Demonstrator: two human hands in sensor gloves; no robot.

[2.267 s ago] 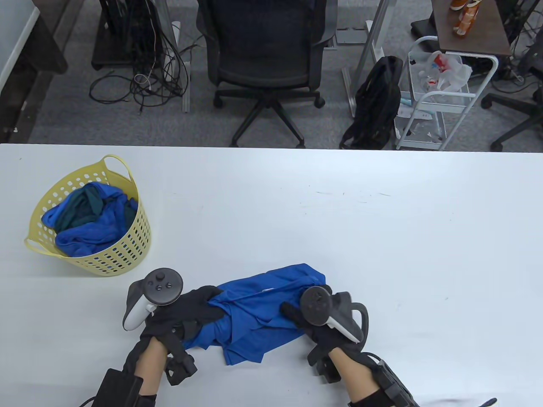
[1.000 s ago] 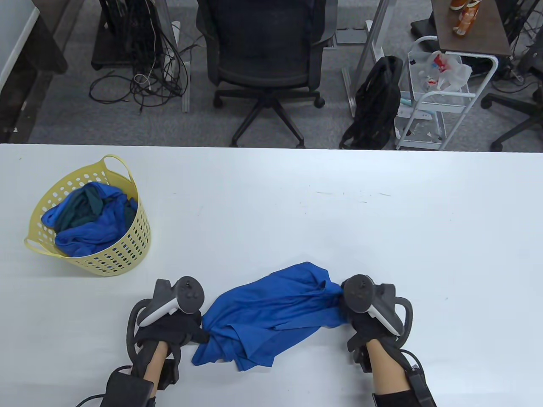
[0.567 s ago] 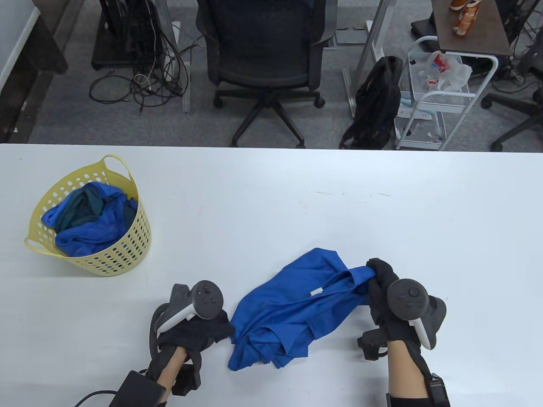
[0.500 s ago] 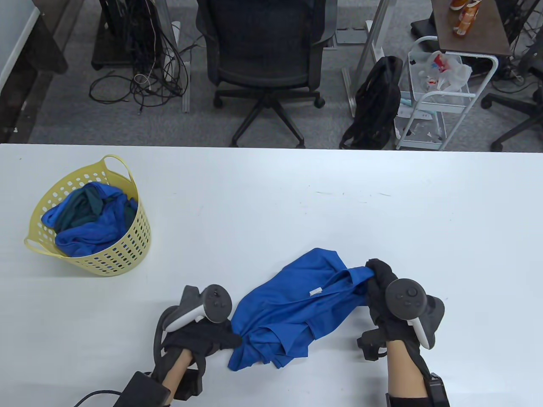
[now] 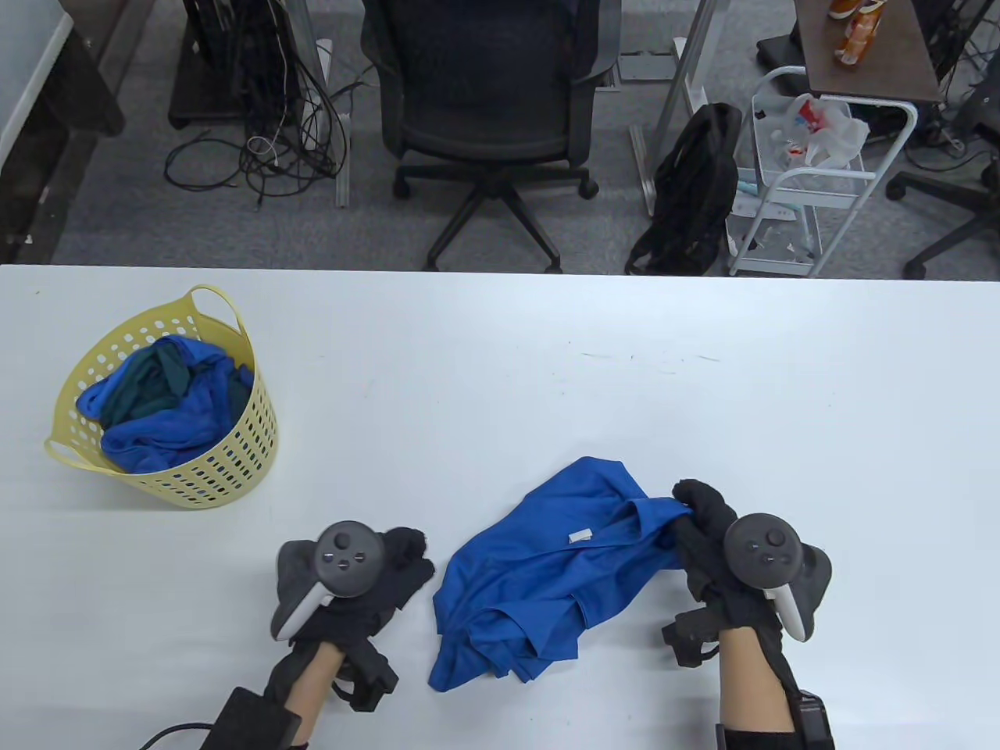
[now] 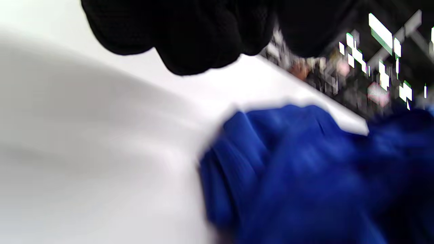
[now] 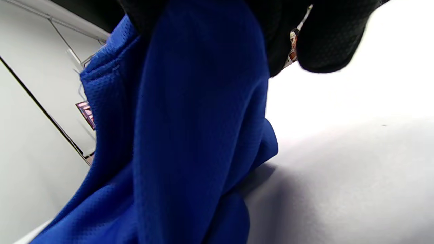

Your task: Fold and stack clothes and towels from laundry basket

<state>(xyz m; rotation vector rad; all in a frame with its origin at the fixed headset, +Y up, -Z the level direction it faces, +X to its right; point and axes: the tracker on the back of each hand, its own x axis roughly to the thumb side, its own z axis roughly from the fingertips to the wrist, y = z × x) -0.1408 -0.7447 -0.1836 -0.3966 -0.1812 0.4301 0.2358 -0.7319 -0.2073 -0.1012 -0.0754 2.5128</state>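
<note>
Letting go a moment ago, your left hand (image 5: pixel 367 582) now rests just beside the blue shirt (image 5: pixel 547 570), fingers seemingly loose and empty in the blurred wrist view. The crumpled, fine-mesh shirt lies on the white table (image 5: pixel 703 406), unfolded. Your right hand (image 5: pixel 723 547) still pinches its right edge, so spreading must restart.
</note>
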